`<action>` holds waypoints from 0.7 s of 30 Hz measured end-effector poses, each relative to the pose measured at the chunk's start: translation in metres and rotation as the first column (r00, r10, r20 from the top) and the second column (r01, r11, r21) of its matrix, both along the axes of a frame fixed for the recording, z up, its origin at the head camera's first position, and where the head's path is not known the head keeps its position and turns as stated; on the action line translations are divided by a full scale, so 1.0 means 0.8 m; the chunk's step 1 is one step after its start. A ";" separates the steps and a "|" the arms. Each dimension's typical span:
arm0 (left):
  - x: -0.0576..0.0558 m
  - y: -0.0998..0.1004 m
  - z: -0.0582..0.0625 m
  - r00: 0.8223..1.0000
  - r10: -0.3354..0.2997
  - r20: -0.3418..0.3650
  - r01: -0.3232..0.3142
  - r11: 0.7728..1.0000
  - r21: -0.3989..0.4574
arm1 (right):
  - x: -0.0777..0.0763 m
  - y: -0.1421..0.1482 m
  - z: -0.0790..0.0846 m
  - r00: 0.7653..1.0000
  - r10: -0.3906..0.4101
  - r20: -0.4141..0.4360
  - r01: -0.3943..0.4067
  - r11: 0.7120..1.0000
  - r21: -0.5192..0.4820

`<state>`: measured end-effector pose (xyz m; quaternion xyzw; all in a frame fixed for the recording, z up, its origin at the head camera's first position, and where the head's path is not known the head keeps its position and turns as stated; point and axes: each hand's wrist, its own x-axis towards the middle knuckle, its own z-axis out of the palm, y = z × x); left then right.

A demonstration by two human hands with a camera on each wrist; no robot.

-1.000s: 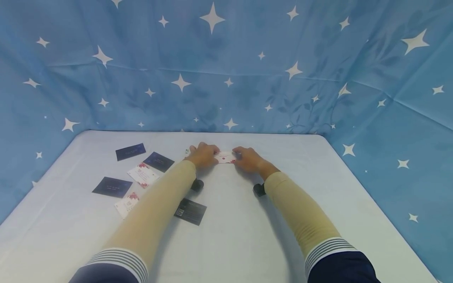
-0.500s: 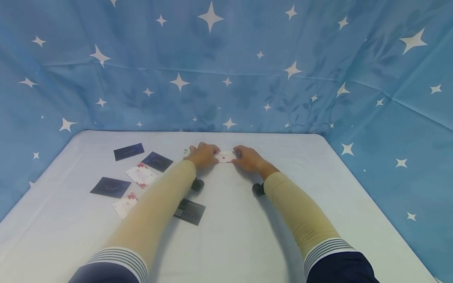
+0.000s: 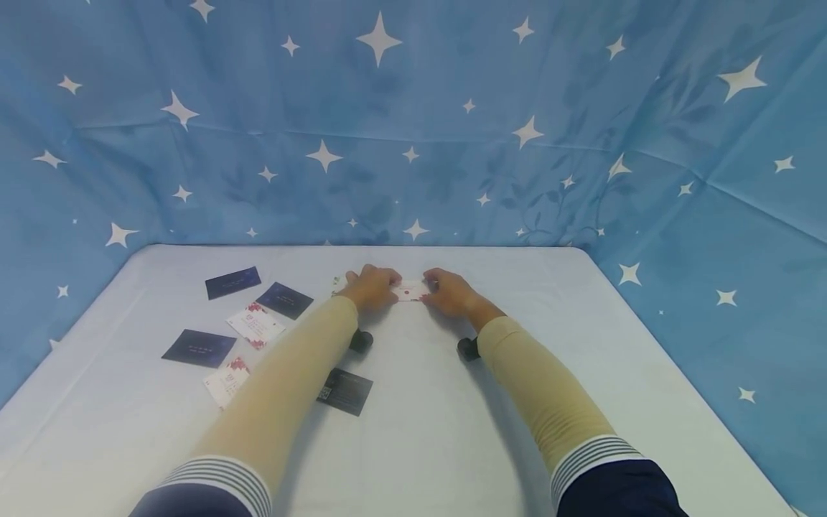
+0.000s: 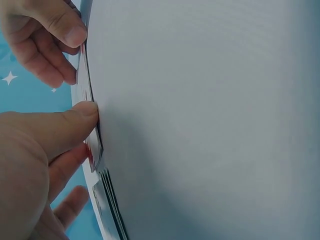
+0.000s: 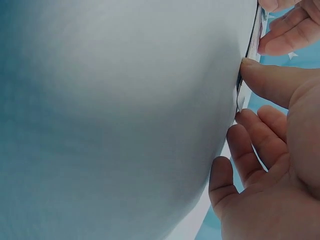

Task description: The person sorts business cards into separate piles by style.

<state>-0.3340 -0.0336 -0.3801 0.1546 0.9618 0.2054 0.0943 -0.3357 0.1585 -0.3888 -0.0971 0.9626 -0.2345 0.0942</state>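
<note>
A white business card [image 3: 410, 293] with red floral print lies flat at the far middle of the table, one hand at each end. My left hand [image 3: 375, 289] pinches its left end, the thumb on the near edge and fingers on the far one. At the other end, my right hand [image 3: 449, 293] holds it the same way. Seen edge-on in the left wrist view, the card [image 4: 86, 87] shows a dark line below, so I cannot tell whether it is several layers. Just left of it sits a pile of cards [image 4: 112, 205], mostly hidden behind my left hand in the head view.
Loose dark blue cards [image 3: 199, 347] and white floral cards [image 3: 255, 325] are scattered over the left of the white table [image 3: 439, 431]. A dark grey card [image 3: 346, 391] lies partly under my left forearm. A blue star-patterned curtain [image 3: 413, 122] stands behind the table's far edge.
Both hands keep their hold on the card's ends with hardly any movement. The head view has shifted slightly; the scattered cards stay where they were.
</note>
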 end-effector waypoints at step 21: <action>0.041 -0.083 0.035 0.996 -0.094 0.002 0.094 0.996 0.001 | 0.038 -0.024 0.025 0.993 0.119 -0.028 -0.121 0.988 -0.096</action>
